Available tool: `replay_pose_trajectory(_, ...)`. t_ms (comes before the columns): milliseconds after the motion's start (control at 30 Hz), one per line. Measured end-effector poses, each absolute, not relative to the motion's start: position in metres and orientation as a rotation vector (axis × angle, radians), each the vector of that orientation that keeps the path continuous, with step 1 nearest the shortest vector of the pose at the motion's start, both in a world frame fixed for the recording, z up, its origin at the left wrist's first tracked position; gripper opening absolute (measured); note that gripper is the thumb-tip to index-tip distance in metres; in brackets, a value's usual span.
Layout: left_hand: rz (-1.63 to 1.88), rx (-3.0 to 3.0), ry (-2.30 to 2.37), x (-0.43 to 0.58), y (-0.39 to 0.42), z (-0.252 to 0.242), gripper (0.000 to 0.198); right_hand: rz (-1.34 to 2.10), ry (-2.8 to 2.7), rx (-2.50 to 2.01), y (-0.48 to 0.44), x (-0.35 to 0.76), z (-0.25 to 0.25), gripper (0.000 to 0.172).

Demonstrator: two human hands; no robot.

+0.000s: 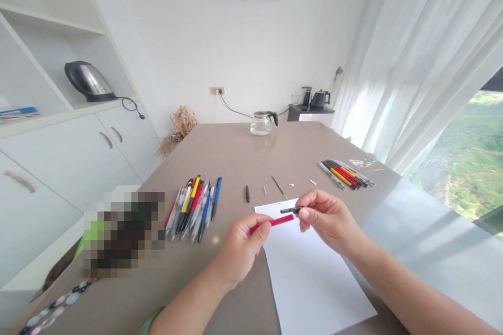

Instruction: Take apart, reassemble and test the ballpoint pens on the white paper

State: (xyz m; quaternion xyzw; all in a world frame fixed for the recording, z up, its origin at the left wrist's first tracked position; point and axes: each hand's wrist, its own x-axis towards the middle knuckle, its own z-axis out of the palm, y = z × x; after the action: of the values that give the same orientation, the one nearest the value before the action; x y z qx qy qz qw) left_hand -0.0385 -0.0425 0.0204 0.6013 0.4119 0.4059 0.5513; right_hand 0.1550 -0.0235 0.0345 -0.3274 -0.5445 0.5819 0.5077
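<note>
My left hand (244,243) is closed around a red pen barrel (282,220), which points right over the white paper (310,272). Between the thumb and fingers of my right hand (324,220) is a short black pen part (290,210), just above the barrel's far end; the two look slightly apart. Beyond the paper lie a black pen grip (247,193), a small clear piece (264,190), a thin refill (279,187) and small white pieces (313,182).
Several mixed pens (194,207) lie left of my hands. A row of pens (343,174) is at the right, near white scraps (359,163). A glass pot (261,123) stands at the table's far end. A bead string (58,308) lies at the near left edge.
</note>
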Motion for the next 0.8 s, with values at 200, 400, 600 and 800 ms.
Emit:
replay_pose_trajectory(200, 0.964, 1.420, 0.982, -0.039, -0.043, 0.022, 0.030, 1.396, -1.343, -0.766, -0.024, 0.155, 0.032, 0.009)
replay_pose_trajectory(400, 0.959, 1.449, 1.017, -0.039, -0.042, 0.020, 0.030, 1.390, -1.373, -0.776, -0.024, 0.155, 0.032, 0.008)
replay_pose_trajectory(600, 0.961, 1.527, 1.060, -0.039, -0.045, 0.022, 0.029, 1.449, -1.350, -0.761, -0.025, 0.149, 0.029, 0.009)
replay_pose_trajectory(800, 0.973, 1.488, 1.042, -0.039, -0.045, 0.023, 0.029, 1.611, -1.196, -0.740, -0.025, 0.145, 0.025, 0.008)
